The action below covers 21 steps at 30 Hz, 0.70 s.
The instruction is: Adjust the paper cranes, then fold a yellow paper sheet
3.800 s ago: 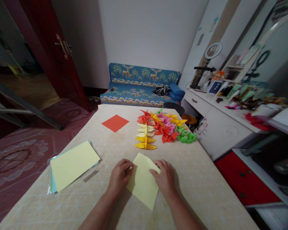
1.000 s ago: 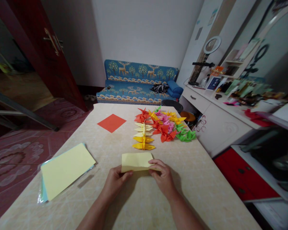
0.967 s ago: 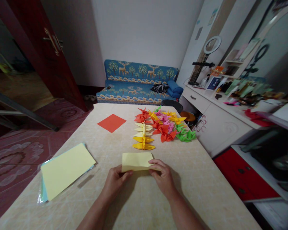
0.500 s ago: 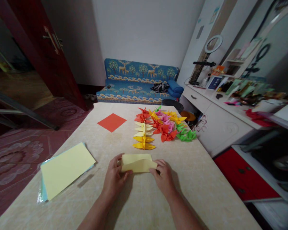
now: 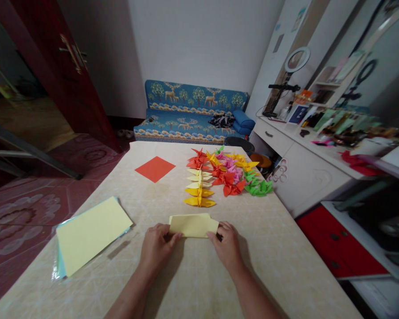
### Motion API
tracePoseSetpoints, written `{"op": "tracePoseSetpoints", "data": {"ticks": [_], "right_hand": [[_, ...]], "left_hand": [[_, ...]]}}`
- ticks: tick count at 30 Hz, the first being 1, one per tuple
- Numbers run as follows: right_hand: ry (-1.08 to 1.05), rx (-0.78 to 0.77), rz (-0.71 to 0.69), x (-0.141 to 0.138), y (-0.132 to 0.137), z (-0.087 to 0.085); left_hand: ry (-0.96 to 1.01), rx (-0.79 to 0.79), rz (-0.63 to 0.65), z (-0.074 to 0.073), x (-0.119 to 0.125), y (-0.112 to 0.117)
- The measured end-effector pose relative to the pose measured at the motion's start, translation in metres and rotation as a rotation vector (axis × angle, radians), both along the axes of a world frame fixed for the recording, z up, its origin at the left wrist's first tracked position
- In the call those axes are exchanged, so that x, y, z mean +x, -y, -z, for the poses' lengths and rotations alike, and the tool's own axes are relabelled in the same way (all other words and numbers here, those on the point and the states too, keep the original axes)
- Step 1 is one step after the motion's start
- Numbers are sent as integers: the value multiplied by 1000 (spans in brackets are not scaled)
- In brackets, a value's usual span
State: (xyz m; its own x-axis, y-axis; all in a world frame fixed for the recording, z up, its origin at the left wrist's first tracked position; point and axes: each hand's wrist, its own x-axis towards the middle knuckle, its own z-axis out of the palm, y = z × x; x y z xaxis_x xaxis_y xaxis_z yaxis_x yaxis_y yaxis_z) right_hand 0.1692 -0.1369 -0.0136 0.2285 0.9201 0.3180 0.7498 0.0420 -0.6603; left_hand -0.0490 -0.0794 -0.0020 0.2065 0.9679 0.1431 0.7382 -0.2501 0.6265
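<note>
A folded sheet of pale yellow paper [image 5: 193, 226] lies between my two hands near the middle of the table. My left hand [image 5: 158, 246] pinches its left end, thumb on the near edge. At the other end, my right hand [image 5: 225, 241] grips the paper's right corner between thumb and fingers. Just beyond the paper stands a row of folded paper cranes [image 5: 199, 202], golden yellow in front, then pale yellow, then red. To the right of that row is a cluster of red, pink, orange and green cranes [image 5: 232, 173].
A stack of pale yellow sheets [image 5: 93, 235] rests on a clear plastic sleeve at the table's left. An orange-red paper square [image 5: 155, 169] lies farther back. Behind the table [image 5: 252, 266] is a blue patterned sofa [image 5: 186, 119]; a white dresser [image 5: 306, 164] stands to the right.
The paper's upper flap has come down flatter over the lower layer, so the wavy edge across its middle no longer shows. My left fingers have shifted slightly downward and left.
</note>
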Motion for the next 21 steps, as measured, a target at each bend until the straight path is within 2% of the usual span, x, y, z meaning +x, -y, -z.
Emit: {"op": "tracePoseSetpoints", "data": {"ticks": [2, 4, 11, 21], "right_hand": [[6, 1, 17, -1, -1, 1], [26, 11, 50, -2, -2, 1], [178, -6, 164, -8, -4, -3], [321, -100, 177, -11, -8, -10]], "left_hand": [[-74, 42, 67, -2, 0, -1], [-105, 46, 79, -5, 1, -2], [-141, 51, 11, -9, 3, 0], [-284, 48, -107, -6, 11, 4]]}}
